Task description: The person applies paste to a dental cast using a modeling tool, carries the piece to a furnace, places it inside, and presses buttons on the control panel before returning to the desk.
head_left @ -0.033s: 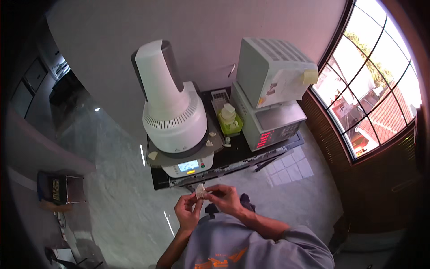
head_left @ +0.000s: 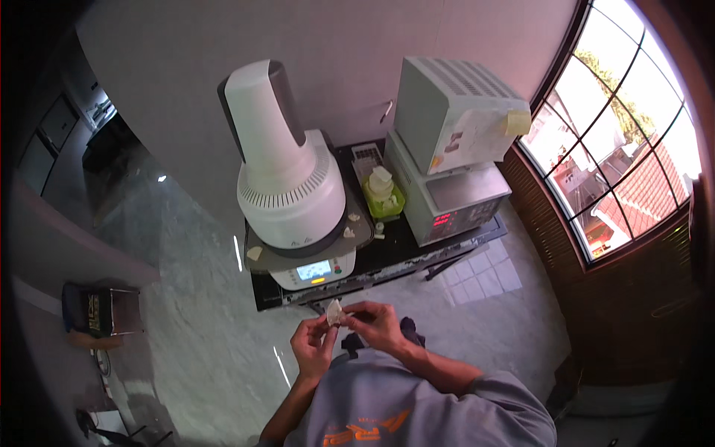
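Observation:
Both hands meet in front of my body, below the table's front edge. Between them is a small off-white, plaster-like piece [head_left: 334, 313], its upper part sticking up past the fingertips. My left hand [head_left: 313, 344] pinches it from the left with thumb and fingers. From the right, my right hand [head_left: 375, 325] is closed on the same piece with its fingertips. The piece's details are too small to make out. Ahead stands a white dome-topped furnace-like machine [head_left: 287, 194] with a lit screen [head_left: 313, 270]. Similar pale pieces [head_left: 255, 253] lie on its grey side shelf.
A black table [head_left: 395, 242] carries the machines. Right of the furnace sit a lime-green tub [head_left: 383, 205] with white items and a grey boxy unit [head_left: 458, 123] stacked on another with red digits [head_left: 444, 220]. A barred window [head_left: 618, 127] is at right, a dark crate [head_left: 93, 309] at left.
The pale piece has turned slightly between my fingers and shows a narrower side. Both hands keep their hold in nearly the same place.

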Demonstrator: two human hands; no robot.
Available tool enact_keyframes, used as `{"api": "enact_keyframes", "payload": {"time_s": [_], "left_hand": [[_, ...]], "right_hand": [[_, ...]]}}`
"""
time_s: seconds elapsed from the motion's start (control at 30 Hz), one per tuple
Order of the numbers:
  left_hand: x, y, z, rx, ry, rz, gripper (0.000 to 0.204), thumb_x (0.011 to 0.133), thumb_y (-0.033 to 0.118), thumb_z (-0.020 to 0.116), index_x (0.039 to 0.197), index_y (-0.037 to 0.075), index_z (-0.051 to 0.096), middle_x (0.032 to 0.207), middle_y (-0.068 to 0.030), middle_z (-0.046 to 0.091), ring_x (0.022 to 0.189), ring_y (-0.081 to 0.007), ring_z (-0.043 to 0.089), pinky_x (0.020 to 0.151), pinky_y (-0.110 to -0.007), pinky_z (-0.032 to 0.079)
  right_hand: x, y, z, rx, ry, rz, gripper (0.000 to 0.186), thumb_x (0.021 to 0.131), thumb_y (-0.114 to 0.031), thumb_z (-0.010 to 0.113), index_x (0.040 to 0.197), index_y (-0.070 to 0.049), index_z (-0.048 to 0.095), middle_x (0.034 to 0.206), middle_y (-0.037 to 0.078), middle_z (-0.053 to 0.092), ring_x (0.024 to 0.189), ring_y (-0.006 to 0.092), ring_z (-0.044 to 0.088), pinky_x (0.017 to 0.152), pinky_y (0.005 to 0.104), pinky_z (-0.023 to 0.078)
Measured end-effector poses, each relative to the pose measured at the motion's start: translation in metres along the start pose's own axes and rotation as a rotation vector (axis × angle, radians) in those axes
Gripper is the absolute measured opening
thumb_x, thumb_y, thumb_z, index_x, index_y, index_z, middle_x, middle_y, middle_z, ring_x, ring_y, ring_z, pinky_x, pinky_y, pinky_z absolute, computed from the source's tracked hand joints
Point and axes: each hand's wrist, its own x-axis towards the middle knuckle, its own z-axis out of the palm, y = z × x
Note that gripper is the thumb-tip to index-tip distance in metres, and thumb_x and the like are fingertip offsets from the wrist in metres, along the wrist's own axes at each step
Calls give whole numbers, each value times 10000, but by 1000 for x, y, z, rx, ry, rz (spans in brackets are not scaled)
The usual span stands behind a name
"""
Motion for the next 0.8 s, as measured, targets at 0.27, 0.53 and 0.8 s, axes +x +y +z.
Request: {"api": "enact_keyframes", "payload": {"time_s": [0.27, 0.53, 0.8], "left_hand": [[18, -7, -2, -203, -29, -168, 123, 989, 30, 662, 1096, -31, 664, 1005, -107, 730, 886, -151, 694, 850, -291, 547], [13, -1, 0, -326, -58, -290, 349, 1006, 30, 643, 1349, -12, 596, 1025, -102, 738, 925, -158, 703, 884, -318, 582], [13, 0, -1, -355, -102, -303, 479, 992, 30, 642, 1458, 10, 530, 1057, -99, 720, 959, -191, 707, 908, -356, 575]], "right_hand": [[13, -10, -17, 56, -84, 19, 250, 915, -104, 795, 1122, 32, 761, 944, 81, 781, 830, 105, 713, 768, 262, 588], [12, -7, -22, 56, -169, 29, 244, 929, -94, 762, 1135, 35, 760, 972, 90, 779, 856, 120, 716, 792, 267, 588], [16, -25, -22, 39, -243, 29, 223, 946, -53, 716, 1135, 63, 737, 1051, 106, 747, 952, 151, 698, 858, 299, 571]]}}
